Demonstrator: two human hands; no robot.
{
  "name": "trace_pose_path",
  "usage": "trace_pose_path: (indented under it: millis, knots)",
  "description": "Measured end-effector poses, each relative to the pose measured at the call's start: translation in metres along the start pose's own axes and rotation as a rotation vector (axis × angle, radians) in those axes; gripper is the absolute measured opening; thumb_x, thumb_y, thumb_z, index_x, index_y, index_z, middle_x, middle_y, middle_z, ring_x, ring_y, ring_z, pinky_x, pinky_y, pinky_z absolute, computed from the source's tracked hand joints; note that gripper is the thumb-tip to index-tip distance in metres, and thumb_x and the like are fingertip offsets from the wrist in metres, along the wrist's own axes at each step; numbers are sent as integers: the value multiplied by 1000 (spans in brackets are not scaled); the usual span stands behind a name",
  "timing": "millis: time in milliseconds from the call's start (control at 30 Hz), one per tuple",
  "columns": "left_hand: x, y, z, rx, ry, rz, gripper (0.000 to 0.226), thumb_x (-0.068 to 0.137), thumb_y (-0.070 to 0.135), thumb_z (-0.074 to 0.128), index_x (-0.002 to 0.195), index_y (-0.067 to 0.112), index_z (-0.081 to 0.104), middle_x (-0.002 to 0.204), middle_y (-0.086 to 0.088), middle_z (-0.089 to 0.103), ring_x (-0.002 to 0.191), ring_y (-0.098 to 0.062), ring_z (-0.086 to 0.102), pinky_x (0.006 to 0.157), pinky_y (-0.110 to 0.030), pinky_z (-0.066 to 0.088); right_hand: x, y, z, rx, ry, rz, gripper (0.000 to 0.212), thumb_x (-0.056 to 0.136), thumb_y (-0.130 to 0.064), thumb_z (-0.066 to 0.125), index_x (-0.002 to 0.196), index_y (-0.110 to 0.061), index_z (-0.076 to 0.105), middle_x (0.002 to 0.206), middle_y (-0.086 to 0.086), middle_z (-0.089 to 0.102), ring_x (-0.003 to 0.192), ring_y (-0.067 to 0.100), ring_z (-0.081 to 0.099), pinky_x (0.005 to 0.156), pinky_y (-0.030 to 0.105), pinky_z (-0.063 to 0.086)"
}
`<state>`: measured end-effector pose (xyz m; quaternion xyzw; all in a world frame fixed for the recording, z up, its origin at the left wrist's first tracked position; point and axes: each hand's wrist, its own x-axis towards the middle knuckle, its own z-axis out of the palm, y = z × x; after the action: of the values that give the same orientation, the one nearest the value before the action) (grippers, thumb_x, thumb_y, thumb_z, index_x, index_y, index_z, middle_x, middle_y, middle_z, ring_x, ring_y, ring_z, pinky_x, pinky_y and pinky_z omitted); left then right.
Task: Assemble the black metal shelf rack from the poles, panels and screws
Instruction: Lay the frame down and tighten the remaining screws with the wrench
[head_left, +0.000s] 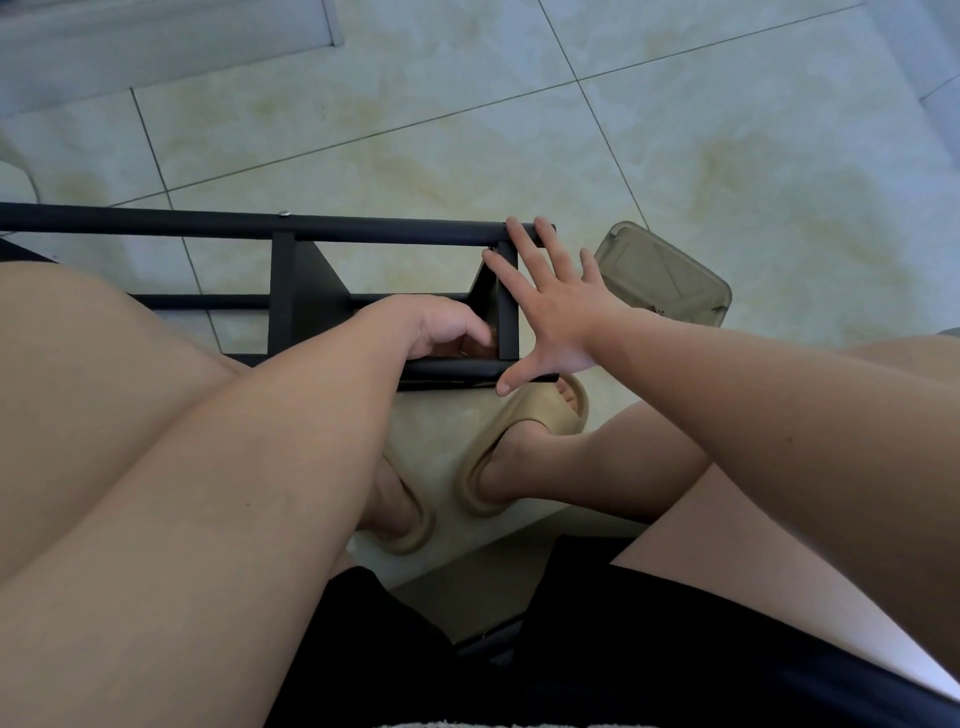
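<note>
The black metal shelf rack (291, 275) lies on its side on the tiled floor in front of my knees, its long poles running left to right. A silver screw head (283, 213) shows on the far pole (156, 217). My right hand (550, 312) is spread flat against the end panel (508, 312), its fingertips on the far pole's end and its thumb at the near pole. My left hand (441, 325) reaches inside the frame beside that panel with its fingers curled; whatever they hold is hidden.
A clear plastic container (670, 275) lies on the floor just right of the rack's end. My feet in tan slippers (524, 441) stand below the rack. My bare knees flank the view. A pale wall base runs along the top left.
</note>
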<state>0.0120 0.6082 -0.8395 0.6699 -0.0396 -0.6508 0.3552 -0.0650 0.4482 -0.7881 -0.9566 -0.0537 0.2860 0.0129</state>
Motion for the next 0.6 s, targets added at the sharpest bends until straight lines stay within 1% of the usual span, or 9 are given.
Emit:
trace_pose_path:
  millis: [100, 167, 233, 300, 333, 400, 467, 533, 600]
  knots:
    - [1, 0, 1, 22, 1, -17, 16, 92, 18, 60, 91, 9, 73, 88, -6, 72, 79, -20, 65, 78, -30, 51, 0, -1, 1, -4, 3, -2, 151, 44, -102, 50, 157, -31, -21, 159, 0, -42, 147, 32, -36, 117, 71, 4]
    - [0, 1, 2, 55, -2, -39, 13, 90, 19, 64, 84, 12, 73, 82, -5, 72, 75, -21, 65, 75, -30, 51, 0, -1, 2, -4, 5, -1, 151, 44, -102, 50, 157, -31, -21, 159, 0, -42, 147, 32, -36, 117, 71, 4]
    - [0, 1, 1, 66, 4, -45, 12, 89, 19, 65, 88, 11, 75, 86, -6, 74, 80, -23, 67, 80, -32, 53, -1, -1, 2, -2, 8, -1, 151, 43, -102, 49, 157, -31, -21, 159, 0, -42, 148, 32, -36, 117, 70, 4]
    - [0, 0, 1, 72, 8, -46, 23, 89, 19, 65, 107, 8, 75, 102, -9, 76, 94, -26, 69, 91, -36, 53, 0, 0, 1, 2, 7, 0, 151, 43, -102, 49, 157, -31, -21, 159, 0, -41, 148, 32, -36, 117, 70, 4]
    - [0, 0, 0, 70, 6, -46, 28, 90, 18, 64, 114, 8, 73, 109, -10, 75, 98, -26, 69, 94, -37, 52, 0, 0, 1, 1, 5, 1, 151, 44, -102, 49, 157, -31, -21, 159, 0, -41, 148, 32, -35, 117, 71, 4]
    - [-1, 0, 0, 51, -7, -35, 33, 91, 15, 61, 121, 6, 70, 112, -11, 73, 98, -25, 67, 93, -35, 51, 1, 0, 0, -5, 4, 2, 152, 44, -102, 49, 157, -30, -21, 159, 1, -41, 148, 32, -35, 117, 71, 4]
    - [0, 0, -1, 22, -18, -12, 32, 92, 11, 57, 120, 4, 69, 109, -10, 70, 97, -23, 65, 90, -33, 50, 1, 0, 0, -7, 3, 3, 152, 45, -102, 51, 157, -30, -21, 159, 1, -41, 148, 32, -36, 117, 71, 4]
    - [1, 0, -2, -14, -19, 2, 25, 92, 10, 55, 112, 4, 70, 103, -10, 69, 92, -23, 64, 85, -31, 50, 1, 0, 0, -11, 2, 4, 152, 45, -101, 53, 157, -30, -22, 159, 1, -41, 148, 32, -36, 117, 70, 4]
    - [1, 0, -1, -10, -6, -7, 18, 92, 14, 56, 101, 6, 70, 93, -9, 69, 84, -23, 63, 78, -29, 50, 2, 0, 0, -15, -1, 4, 152, 45, -102, 52, 157, -30, -22, 159, 1, -42, 148, 33, -36, 117, 70, 4]
